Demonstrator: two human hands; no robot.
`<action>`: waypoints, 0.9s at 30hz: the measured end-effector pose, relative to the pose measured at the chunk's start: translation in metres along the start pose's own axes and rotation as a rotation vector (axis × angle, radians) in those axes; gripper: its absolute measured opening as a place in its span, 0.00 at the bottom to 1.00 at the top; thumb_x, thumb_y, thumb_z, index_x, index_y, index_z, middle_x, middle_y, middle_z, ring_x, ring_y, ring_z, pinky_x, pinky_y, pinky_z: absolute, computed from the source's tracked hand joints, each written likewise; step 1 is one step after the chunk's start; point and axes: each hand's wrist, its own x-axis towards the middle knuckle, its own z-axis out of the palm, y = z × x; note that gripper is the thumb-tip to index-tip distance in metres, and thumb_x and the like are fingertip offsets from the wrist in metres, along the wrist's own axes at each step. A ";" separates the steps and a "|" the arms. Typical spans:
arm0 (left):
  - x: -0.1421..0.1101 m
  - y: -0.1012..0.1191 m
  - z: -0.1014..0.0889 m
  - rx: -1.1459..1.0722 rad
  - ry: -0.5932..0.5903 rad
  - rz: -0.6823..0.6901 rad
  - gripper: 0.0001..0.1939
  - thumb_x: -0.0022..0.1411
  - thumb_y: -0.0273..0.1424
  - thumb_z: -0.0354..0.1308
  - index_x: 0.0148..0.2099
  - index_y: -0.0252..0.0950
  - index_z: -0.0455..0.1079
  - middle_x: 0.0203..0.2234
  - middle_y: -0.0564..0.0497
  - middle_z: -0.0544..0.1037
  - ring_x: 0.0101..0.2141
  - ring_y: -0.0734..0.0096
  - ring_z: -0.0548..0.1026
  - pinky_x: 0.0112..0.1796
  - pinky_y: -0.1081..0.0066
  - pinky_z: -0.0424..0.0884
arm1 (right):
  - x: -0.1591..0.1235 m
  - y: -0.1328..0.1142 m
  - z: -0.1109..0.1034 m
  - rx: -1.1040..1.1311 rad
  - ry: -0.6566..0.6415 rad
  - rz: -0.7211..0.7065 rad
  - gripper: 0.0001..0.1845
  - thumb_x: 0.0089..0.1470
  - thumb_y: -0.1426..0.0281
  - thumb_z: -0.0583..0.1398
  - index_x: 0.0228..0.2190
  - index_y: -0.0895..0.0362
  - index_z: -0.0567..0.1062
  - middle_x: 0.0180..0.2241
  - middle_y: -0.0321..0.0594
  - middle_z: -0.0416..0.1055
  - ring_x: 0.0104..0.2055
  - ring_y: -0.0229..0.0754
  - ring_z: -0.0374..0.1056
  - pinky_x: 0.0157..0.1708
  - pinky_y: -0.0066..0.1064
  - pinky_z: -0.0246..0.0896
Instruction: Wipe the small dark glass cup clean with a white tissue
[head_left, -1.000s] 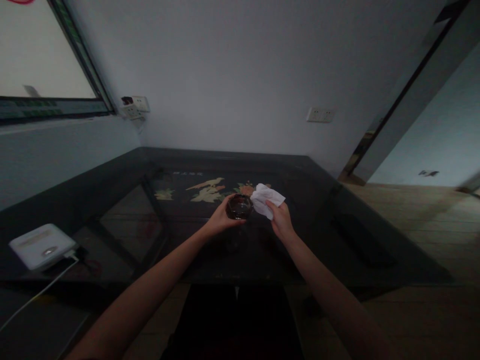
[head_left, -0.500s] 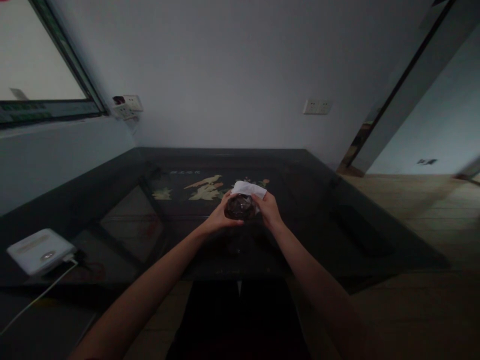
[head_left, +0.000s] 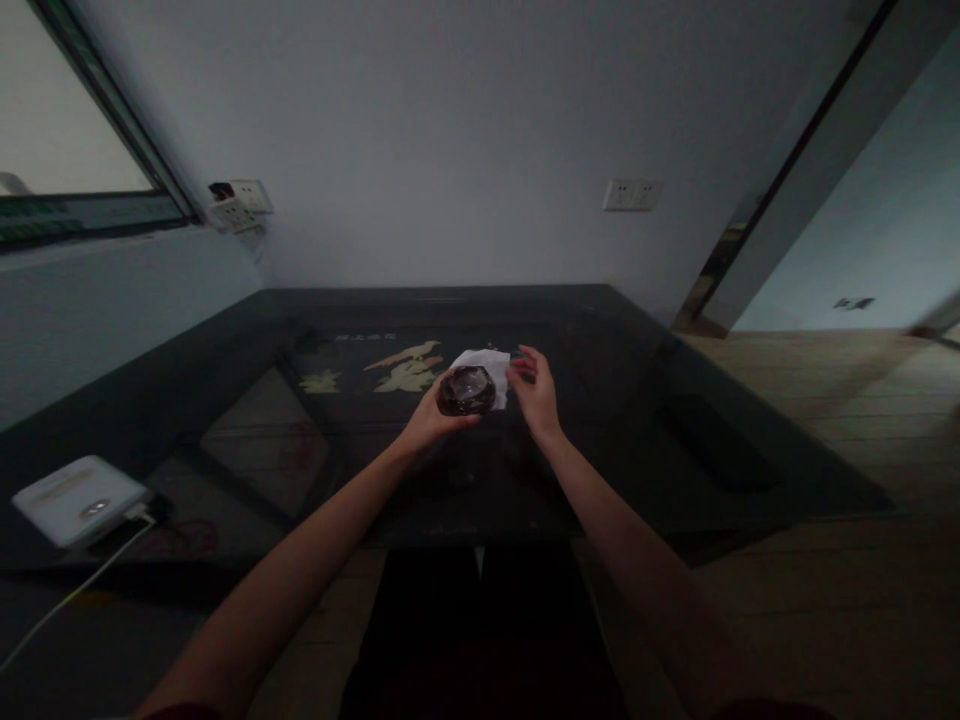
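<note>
Shifted since the earlier frame, a white tissue (head_left: 501,375) fans behind a dark glass bowl (head_left: 466,390) from eleven to three o'clock, the right hand (head_left: 538,392) at its outer edge, fingers spread, any pinch unclear. The left hand (head_left: 431,412) clasps the bowl from nine o'clock over a black table (head_left: 600,440), seemingly steadying it and leaving the opposite side free.

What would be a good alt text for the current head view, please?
A person's left hand holds a dark bowl over a dark table; the right hand is at the edge of a white tissue at the bowl's far side. A white box with a cable sits at far left.
</note>
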 end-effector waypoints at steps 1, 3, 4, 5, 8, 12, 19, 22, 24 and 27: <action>0.001 -0.002 -0.001 0.010 0.025 0.012 0.48 0.41 0.42 0.70 0.61 0.33 0.54 0.56 0.36 0.66 0.55 0.52 0.66 0.54 0.54 0.63 | -0.003 -0.004 -0.001 -0.034 0.031 -0.055 0.25 0.50 0.62 0.61 0.49 0.57 0.66 0.45 0.48 0.70 0.46 0.44 0.67 0.42 0.35 0.66; 0.003 -0.006 -0.002 0.041 0.085 0.045 0.47 0.41 0.41 0.70 0.61 0.34 0.54 0.56 0.37 0.65 0.55 0.53 0.66 0.54 0.54 0.63 | -0.011 -0.012 0.001 -0.033 -0.013 -0.111 0.21 0.54 0.60 0.58 0.48 0.55 0.67 0.46 0.48 0.69 0.47 0.44 0.66 0.42 0.34 0.66; 0.005 -0.009 -0.003 0.062 0.119 0.065 0.47 0.41 0.42 0.70 0.60 0.34 0.55 0.55 0.37 0.65 0.55 0.53 0.65 0.54 0.53 0.63 | -0.015 -0.014 0.004 -0.005 -0.076 -0.107 0.21 0.54 0.59 0.58 0.47 0.55 0.68 0.46 0.48 0.68 0.47 0.44 0.66 0.41 0.34 0.66; 0.006 -0.011 -0.004 0.086 0.155 0.086 0.46 0.40 0.42 0.70 0.59 0.35 0.56 0.55 0.38 0.65 0.56 0.52 0.65 0.54 0.53 0.63 | -0.020 -0.015 0.007 0.032 -0.151 -0.081 0.22 0.53 0.58 0.59 0.48 0.54 0.67 0.47 0.48 0.68 0.48 0.45 0.66 0.41 0.33 0.66; 0.008 -0.016 -0.006 0.160 0.255 0.152 0.46 0.38 0.44 0.71 0.58 0.37 0.58 0.54 0.40 0.63 0.56 0.51 0.63 0.56 0.53 0.60 | -0.030 -0.012 0.019 0.181 -0.362 0.057 0.33 0.47 0.57 0.64 0.53 0.50 0.63 0.55 0.46 0.62 0.51 0.47 0.65 0.41 0.35 0.68; 0.006 -0.016 -0.005 0.256 0.292 0.239 0.45 0.38 0.46 0.70 0.57 0.37 0.59 0.52 0.41 0.61 0.55 0.52 0.62 0.56 0.54 0.59 | -0.034 -0.006 0.029 0.346 -0.463 0.201 0.48 0.36 0.62 0.70 0.58 0.48 0.58 0.59 0.44 0.59 0.54 0.50 0.64 0.49 0.42 0.66; 0.004 -0.013 -0.002 0.356 0.263 0.270 0.42 0.40 0.46 0.68 0.56 0.36 0.59 0.49 0.42 0.62 0.53 0.53 0.63 0.56 0.53 0.58 | -0.035 -0.003 0.035 0.442 -0.376 0.259 0.50 0.30 0.69 0.72 0.56 0.51 0.61 0.56 0.44 0.64 0.56 0.50 0.64 0.57 0.44 0.57; 0.004 -0.012 -0.003 0.364 0.233 0.288 0.42 0.41 0.45 0.68 0.56 0.36 0.59 0.50 0.41 0.61 0.53 0.52 0.63 0.56 0.53 0.57 | -0.035 -0.004 0.035 0.448 -0.341 0.240 0.48 0.28 0.70 0.73 0.54 0.52 0.64 0.53 0.44 0.67 0.56 0.49 0.64 0.59 0.44 0.55; 0.005 -0.010 -0.003 0.355 0.215 0.308 0.42 0.42 0.44 0.68 0.57 0.36 0.58 0.51 0.40 0.61 0.55 0.51 0.62 0.57 0.53 0.57 | -0.034 -0.008 0.034 0.442 -0.331 0.237 0.47 0.27 0.72 0.73 0.52 0.52 0.66 0.52 0.44 0.68 0.55 0.49 0.65 0.58 0.44 0.57; 0.005 -0.003 -0.005 0.350 0.175 0.323 0.44 0.42 0.43 0.69 0.59 0.36 0.57 0.54 0.39 0.60 0.58 0.50 0.58 0.58 0.53 0.54 | -0.033 -0.016 0.031 0.440 -0.319 0.239 0.46 0.25 0.73 0.73 0.50 0.52 0.67 0.51 0.44 0.69 0.52 0.50 0.67 0.54 0.43 0.62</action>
